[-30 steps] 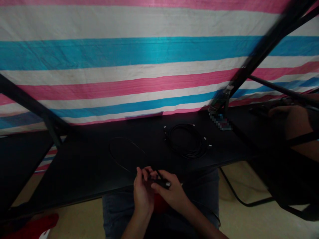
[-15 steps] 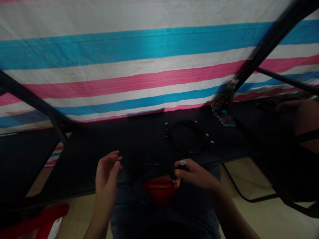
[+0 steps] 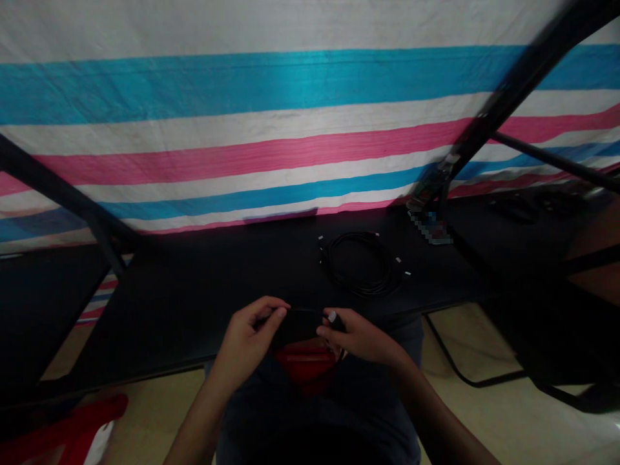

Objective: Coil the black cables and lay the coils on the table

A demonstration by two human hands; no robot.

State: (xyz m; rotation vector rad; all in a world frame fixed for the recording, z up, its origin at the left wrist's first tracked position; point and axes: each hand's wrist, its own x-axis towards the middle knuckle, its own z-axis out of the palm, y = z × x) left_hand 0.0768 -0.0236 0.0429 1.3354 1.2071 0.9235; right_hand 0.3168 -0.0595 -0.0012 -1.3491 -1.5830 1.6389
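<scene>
My left hand (image 3: 249,336) pinches a thin black cable (image 3: 303,312) between thumb and fingers, just over the near edge of the black table (image 3: 194,303). My right hand (image 3: 356,336) is closed on the same cable's other part, near a small pale-tipped plug at its fingertips. The cable runs in a short arc between the two hands. Below them a red object (image 3: 307,365) rests in my lap. A coiled bundle of black cables (image 3: 361,265) with white tips lies on the table beyond my right hand.
A striped pink, blue and white tarp (image 3: 242,129) hangs behind the table. Black frame bars (image 3: 513,84) cross at the right and left. A red thing (image 3: 72,429) lies on the floor at lower left. A black cord (image 3: 465,378) trails on the floor at the right.
My left hand, open and off to the left half a second ago, has come back in and closed on the cable. My right hand has kept its hold and shifted slightly left.
</scene>
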